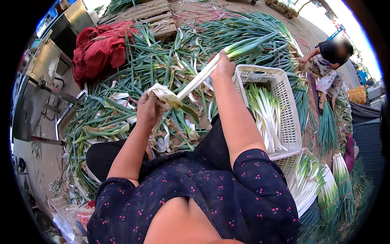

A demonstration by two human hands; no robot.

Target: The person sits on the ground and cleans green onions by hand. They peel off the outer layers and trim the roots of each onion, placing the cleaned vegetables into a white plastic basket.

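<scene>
My right hand (pixel 223 65) grips a long green onion (pixel 199 80) where its white stalk turns green. The leaves point up and away to the right, and the white end slants down toward my left hand (pixel 148 106). Pinched in that left hand is a loose, pale outer layer (pixel 164 94) of onion, with a darker strip hanging from it. This layer overlaps the stalk's lower end, so I cannot tell whether they are still joined. Beside my right forearm stands a white plastic crate (pixel 285 100) holding peeled green onions (pixel 264 113).
Onion leaves and trimmings (pixel 106 113) cover the ground around my legs. A red cloth bundle (pixel 99 50) lies at the far left. Unpeeled onions (pixel 240 36) are heaped ahead. Another person (pixel 330 58) sits at the right. More peeled onions (pixel 307 180) and tied bundles (pixel 342 180) lie lower right.
</scene>
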